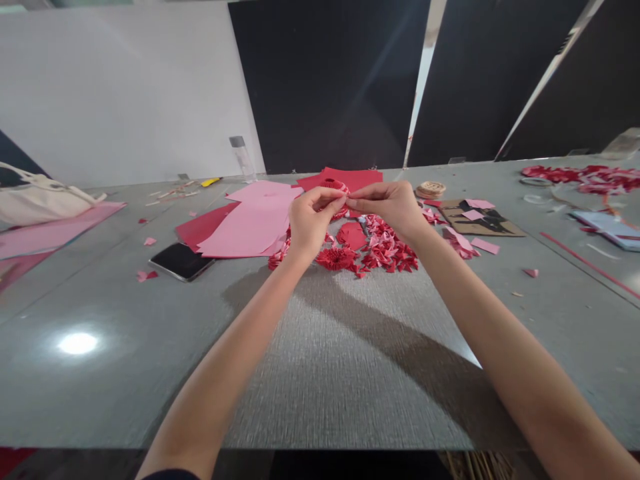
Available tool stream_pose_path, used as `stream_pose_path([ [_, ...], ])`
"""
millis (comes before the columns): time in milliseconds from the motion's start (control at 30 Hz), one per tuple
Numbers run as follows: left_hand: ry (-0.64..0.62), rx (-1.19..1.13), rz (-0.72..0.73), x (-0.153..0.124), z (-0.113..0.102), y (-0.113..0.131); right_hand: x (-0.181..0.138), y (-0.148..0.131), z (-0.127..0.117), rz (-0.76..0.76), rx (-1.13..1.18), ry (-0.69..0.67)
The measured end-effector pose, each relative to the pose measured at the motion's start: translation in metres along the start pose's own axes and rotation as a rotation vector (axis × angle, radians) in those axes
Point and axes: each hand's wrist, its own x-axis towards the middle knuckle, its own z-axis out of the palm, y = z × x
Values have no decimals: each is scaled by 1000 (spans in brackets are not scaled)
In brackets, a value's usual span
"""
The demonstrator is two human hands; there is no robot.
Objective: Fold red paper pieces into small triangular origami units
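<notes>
My left hand (315, 217) and my right hand (395, 203) meet above the middle of the table, fingertips pinched together. Whatever lies between them is too small or too hidden to name. Below and behind them spreads a heap of small folded paper pieces (387, 247) in red and pink. A round, ridged red paper piece (337, 259) lies at the heap's near side. Another ridged round form (333, 183), red and pink, stands behind the fingers, partly covered by them.
Pink sheets (250, 223) lie left of the heap, red sheets (367, 176) behind it. A dark phone (183, 261) rests nearby. Farther back stands a clear bottle (243, 160). Rightward are a round wooden piece (431, 189), a brown board (493, 223) and more folded pieces (600, 179).
</notes>
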Motion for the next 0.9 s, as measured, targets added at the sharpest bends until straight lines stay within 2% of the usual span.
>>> stream_pose_path([
  [433, 40, -51, -59, 0, 2, -2, 1, 3, 2, -82, -133, 20],
  [567, 12, -53, -96, -2, 5, 2, 4, 9, 2, -89, -178, 39],
  [733, -25, -49, -99, -2, 3, 6, 5, 13, 1, -10, -33, 58],
  [900, 45, -62, -57, 2, -1, 3, 2, 4, 3, 70, -49, -63],
])
